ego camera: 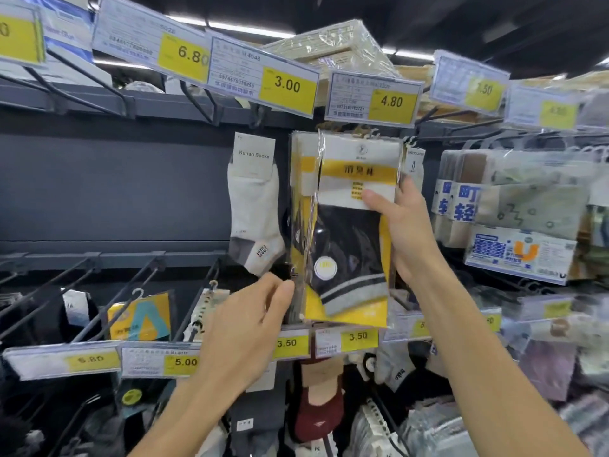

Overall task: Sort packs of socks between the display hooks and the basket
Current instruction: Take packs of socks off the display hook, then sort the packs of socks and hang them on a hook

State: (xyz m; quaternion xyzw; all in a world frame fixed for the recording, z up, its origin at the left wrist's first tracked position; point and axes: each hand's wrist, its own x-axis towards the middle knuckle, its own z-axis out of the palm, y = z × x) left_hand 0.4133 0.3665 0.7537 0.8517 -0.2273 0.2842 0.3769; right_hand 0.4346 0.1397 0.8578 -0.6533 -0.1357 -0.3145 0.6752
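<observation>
Left hand (250, 318), right hand (408, 232): pack (349, 245) edges

Price label 3.00 (286, 84) sits beside price label 4.80 (390, 101), above a dark back panel (115, 186).

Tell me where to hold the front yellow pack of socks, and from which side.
Pinch the front pack by its white card band, at the right edge, from the right, thumb in front, like the right hand. It hangs flat; its left edge overlaps the packs behind.
</observation>
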